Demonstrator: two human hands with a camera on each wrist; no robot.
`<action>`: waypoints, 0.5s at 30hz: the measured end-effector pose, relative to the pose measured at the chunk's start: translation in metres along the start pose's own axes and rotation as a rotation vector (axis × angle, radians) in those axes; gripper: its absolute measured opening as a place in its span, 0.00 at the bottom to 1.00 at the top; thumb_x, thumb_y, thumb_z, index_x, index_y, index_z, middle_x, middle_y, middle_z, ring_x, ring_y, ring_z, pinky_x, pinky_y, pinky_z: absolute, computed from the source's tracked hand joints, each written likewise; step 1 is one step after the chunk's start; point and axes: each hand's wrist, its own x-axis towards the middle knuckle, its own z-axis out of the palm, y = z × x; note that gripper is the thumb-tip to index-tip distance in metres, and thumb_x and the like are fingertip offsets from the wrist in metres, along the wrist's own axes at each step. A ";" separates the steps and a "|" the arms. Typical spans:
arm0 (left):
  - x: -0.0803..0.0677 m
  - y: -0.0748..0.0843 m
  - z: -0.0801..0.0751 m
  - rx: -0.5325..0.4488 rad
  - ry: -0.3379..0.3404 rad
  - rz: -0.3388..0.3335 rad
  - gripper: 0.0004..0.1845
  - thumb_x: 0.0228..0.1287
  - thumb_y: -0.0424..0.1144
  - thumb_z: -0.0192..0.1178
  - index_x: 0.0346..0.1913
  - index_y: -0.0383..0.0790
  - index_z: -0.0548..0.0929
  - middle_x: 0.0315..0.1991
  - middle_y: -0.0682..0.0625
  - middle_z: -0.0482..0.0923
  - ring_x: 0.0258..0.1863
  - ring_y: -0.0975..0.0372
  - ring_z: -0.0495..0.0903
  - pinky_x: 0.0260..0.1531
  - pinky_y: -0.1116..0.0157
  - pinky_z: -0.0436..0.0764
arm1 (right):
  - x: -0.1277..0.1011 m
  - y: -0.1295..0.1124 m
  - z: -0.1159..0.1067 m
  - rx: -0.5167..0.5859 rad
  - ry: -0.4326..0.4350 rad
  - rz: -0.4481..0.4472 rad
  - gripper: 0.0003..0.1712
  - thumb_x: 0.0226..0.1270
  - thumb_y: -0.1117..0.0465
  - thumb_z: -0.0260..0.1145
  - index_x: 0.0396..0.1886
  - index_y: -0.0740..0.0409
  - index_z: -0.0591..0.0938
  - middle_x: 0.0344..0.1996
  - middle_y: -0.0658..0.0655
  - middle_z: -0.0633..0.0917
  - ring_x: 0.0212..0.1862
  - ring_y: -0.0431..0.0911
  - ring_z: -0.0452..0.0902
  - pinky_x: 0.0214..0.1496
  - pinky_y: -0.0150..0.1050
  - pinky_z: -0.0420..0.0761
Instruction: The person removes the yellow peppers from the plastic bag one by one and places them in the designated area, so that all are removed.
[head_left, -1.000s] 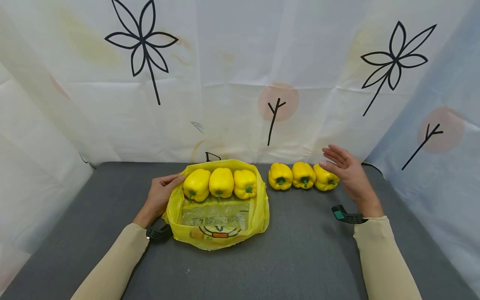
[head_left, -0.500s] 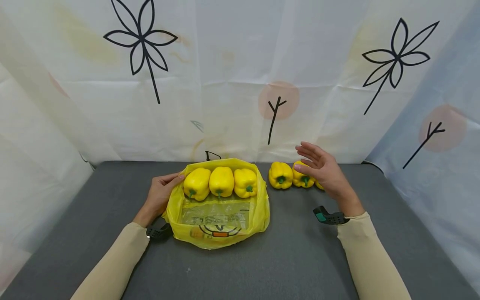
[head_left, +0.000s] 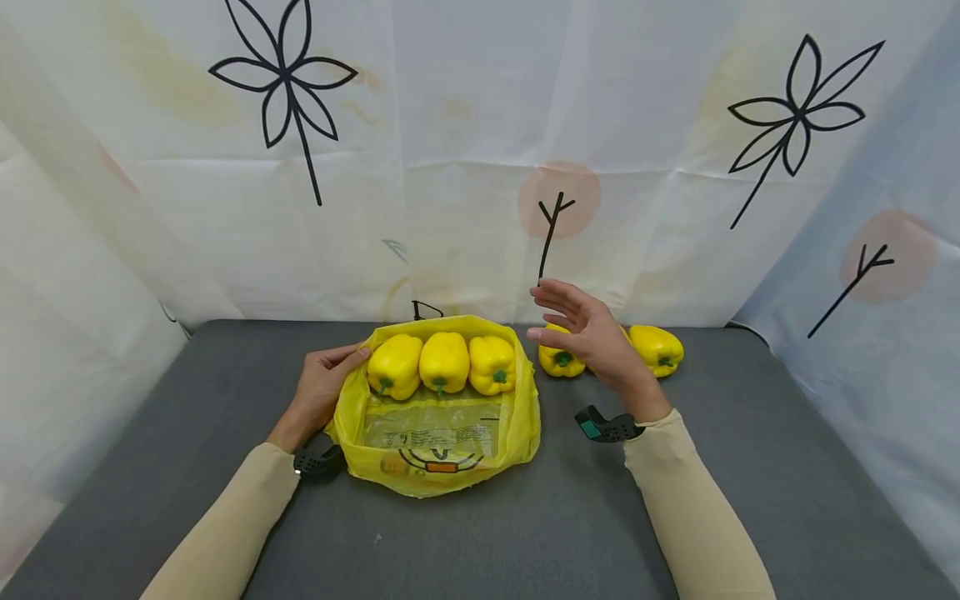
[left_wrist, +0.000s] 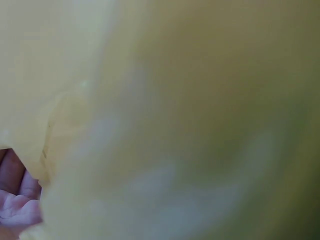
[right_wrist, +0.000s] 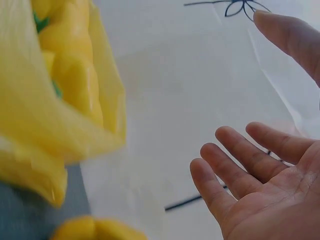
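A yellow plastic bag [head_left: 525, 421] lies on the table with its mouth wide, showing three yellow bell peppers [head_left: 445, 362] in a row along its far side. The left hand [head_left: 318, 387] pinches the bag's left rim, thumb on the inner side. In the left wrist view, blurred bag film [left_wrist: 175, 125] covers nearly everything except a few fingers [left_wrist: 17, 180]. Palm inward and fingers extended, the right hand [head_left: 592, 342] hovers just right of the bag, holding nothing. It overlaps more bell peppers: one at its left [head_left: 558, 362] shows in part, another [head_left: 656, 350] sits at its right.
A dark grey table [head_left: 480, 550] carries the bag and the peppers. Behind it hangs a white curtain [head_left: 465, 108] with flower drawings, with further cloth closing both sides. Each wrist wears a black band [head_left: 611, 427].
The right hand has swept left over the row of loose peppers toward the bag, uncovering the rightmost pepper. The left hand and bag have stayed put.
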 end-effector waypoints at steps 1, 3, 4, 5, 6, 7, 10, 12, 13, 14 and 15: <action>0.000 0.000 0.000 0.000 -0.001 -0.001 0.27 0.76 0.39 0.60 0.67 0.21 0.72 0.47 0.56 0.87 0.42 0.62 0.88 0.42 0.65 0.88 | 0.002 -0.001 0.003 0.010 -0.008 -0.004 0.43 0.70 0.66 0.69 0.80 0.63 0.59 0.75 0.62 0.66 0.75 0.55 0.60 0.78 0.55 0.61; 0.000 0.000 0.001 -0.001 0.000 -0.003 0.27 0.76 0.39 0.60 0.67 0.21 0.72 0.47 0.56 0.87 0.42 0.62 0.88 0.42 0.65 0.88 | 0.006 -0.001 0.010 0.027 -0.023 -0.019 0.43 0.70 0.67 0.69 0.79 0.63 0.59 0.74 0.63 0.66 0.75 0.55 0.61 0.77 0.54 0.62; 0.000 0.000 0.001 0.000 0.000 -0.004 0.27 0.76 0.39 0.60 0.67 0.21 0.72 0.47 0.56 0.87 0.42 0.62 0.88 0.42 0.65 0.88 | 0.007 0.000 0.013 0.034 -0.032 -0.024 0.42 0.70 0.68 0.69 0.79 0.62 0.60 0.74 0.63 0.66 0.75 0.55 0.61 0.77 0.54 0.62; 0.000 0.000 0.001 -0.001 -0.002 -0.006 0.27 0.76 0.39 0.60 0.67 0.21 0.72 0.47 0.56 0.87 0.42 0.62 0.88 0.42 0.65 0.88 | 0.008 0.000 0.016 0.040 -0.040 -0.027 0.42 0.70 0.68 0.68 0.79 0.62 0.60 0.74 0.63 0.66 0.75 0.55 0.61 0.77 0.54 0.62; 0.000 0.000 0.001 -0.002 -0.003 -0.007 0.27 0.76 0.39 0.60 0.67 0.21 0.72 0.47 0.56 0.87 0.42 0.62 0.88 0.43 0.65 0.88 | 0.009 0.001 0.018 0.045 -0.049 -0.031 0.42 0.70 0.68 0.68 0.79 0.61 0.60 0.74 0.64 0.66 0.75 0.55 0.61 0.77 0.55 0.62; 0.000 0.000 0.001 -0.001 -0.003 -0.007 0.27 0.76 0.39 0.60 0.67 0.21 0.72 0.47 0.56 0.87 0.42 0.62 0.88 0.43 0.65 0.88 | 0.010 0.002 0.021 0.049 -0.056 -0.030 0.42 0.70 0.67 0.69 0.79 0.60 0.61 0.74 0.64 0.66 0.75 0.56 0.61 0.77 0.56 0.62; 0.001 0.000 0.001 0.000 -0.003 -0.006 0.27 0.76 0.40 0.60 0.67 0.22 0.72 0.47 0.56 0.87 0.43 0.62 0.88 0.43 0.65 0.87 | 0.012 0.007 0.028 0.043 -0.078 -0.020 0.42 0.69 0.66 0.70 0.79 0.59 0.62 0.74 0.64 0.66 0.75 0.57 0.61 0.77 0.58 0.60; 0.001 0.000 0.001 0.004 -0.002 -0.004 0.27 0.76 0.40 0.60 0.67 0.22 0.72 0.47 0.56 0.87 0.43 0.62 0.88 0.43 0.65 0.87 | 0.013 0.011 0.032 0.030 -0.088 -0.010 0.43 0.69 0.65 0.71 0.79 0.59 0.62 0.74 0.64 0.66 0.75 0.58 0.60 0.78 0.57 0.60; 0.000 0.000 0.001 0.006 0.000 -0.005 0.27 0.76 0.40 0.61 0.67 0.22 0.72 0.47 0.56 0.87 0.42 0.62 0.88 0.43 0.65 0.88 | 0.014 0.013 0.035 0.017 -0.093 -0.005 0.43 0.69 0.65 0.71 0.79 0.58 0.63 0.74 0.64 0.67 0.75 0.58 0.60 0.78 0.56 0.61; 0.000 0.000 0.001 0.008 0.002 -0.006 0.28 0.76 0.40 0.61 0.67 0.22 0.73 0.47 0.56 0.87 0.42 0.62 0.88 0.43 0.65 0.88 | 0.015 0.015 0.037 0.003 -0.098 -0.001 0.42 0.68 0.65 0.71 0.79 0.59 0.63 0.74 0.64 0.67 0.75 0.58 0.61 0.77 0.54 0.62; 0.000 0.000 0.000 0.011 0.004 -0.008 0.28 0.76 0.40 0.61 0.67 0.22 0.73 0.47 0.56 0.87 0.42 0.62 0.88 0.42 0.65 0.88 | 0.016 0.018 0.039 -0.011 -0.102 0.003 0.42 0.68 0.65 0.72 0.78 0.59 0.64 0.73 0.63 0.68 0.75 0.57 0.61 0.77 0.53 0.63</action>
